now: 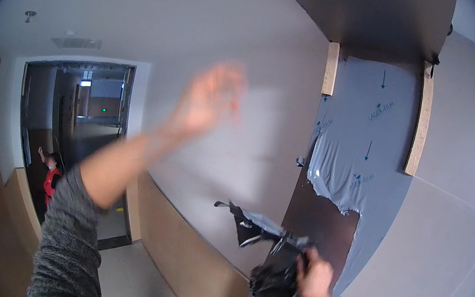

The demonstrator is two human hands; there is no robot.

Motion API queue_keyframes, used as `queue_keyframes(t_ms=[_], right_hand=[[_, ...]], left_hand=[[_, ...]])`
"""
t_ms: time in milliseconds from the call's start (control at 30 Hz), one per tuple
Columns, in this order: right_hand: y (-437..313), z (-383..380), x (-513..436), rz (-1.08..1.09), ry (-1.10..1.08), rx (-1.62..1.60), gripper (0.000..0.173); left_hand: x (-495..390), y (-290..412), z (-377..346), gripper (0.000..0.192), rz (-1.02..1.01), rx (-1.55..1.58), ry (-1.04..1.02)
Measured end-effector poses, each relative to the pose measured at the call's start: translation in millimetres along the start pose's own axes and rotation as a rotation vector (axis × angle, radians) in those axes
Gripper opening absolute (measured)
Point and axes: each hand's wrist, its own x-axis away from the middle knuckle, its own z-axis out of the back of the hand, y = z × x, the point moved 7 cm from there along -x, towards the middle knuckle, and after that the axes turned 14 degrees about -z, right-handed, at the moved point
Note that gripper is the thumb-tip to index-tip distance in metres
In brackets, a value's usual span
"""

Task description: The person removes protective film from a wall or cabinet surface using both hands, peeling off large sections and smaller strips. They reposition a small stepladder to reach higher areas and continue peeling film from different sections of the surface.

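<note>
My right hand [316,275] grips a crumpled sheet of torn protective film [275,278], black on one face and grey on the other. A loose strip of it sticks out to the left. Behind that hand stands a dark brown panel [323,221] in a wall recess, partly bared. Grey protective film [372,122] with printed arrows still covers the panel's upper part and right side, ending in a ragged, wrinkled edge. My left hand [216,97] is raised before the pale wall, blurred by motion; its fingers look apart and nothing shows in it.
Two wooden strips [331,69] [420,120] flank the film's top, under a dark overhead panel [390,19]. Large pale wall panels [438,252] lie to the right. At left, a doorway [83,58] opens on a corridor, where a person in a red vest [50,180] stands with a hand raised.
</note>
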Motion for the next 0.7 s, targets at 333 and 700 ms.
queue_keyframes(t_ms=[333, 700], right_hand=[[-28.0, 130.1, -135.6, 0.522, 0.604, 0.363, 0.029], [-0.9, 117.0, -135.7, 0.683, 0.625, 0.449, 0.037]], left_hand=[[-205.6, 52.6, 73.8, 0.032, -0.263, -0.176, 0.215], [-223.0, 32.5, 93.5, 0.02, -0.231, 0.087, 0.18]])
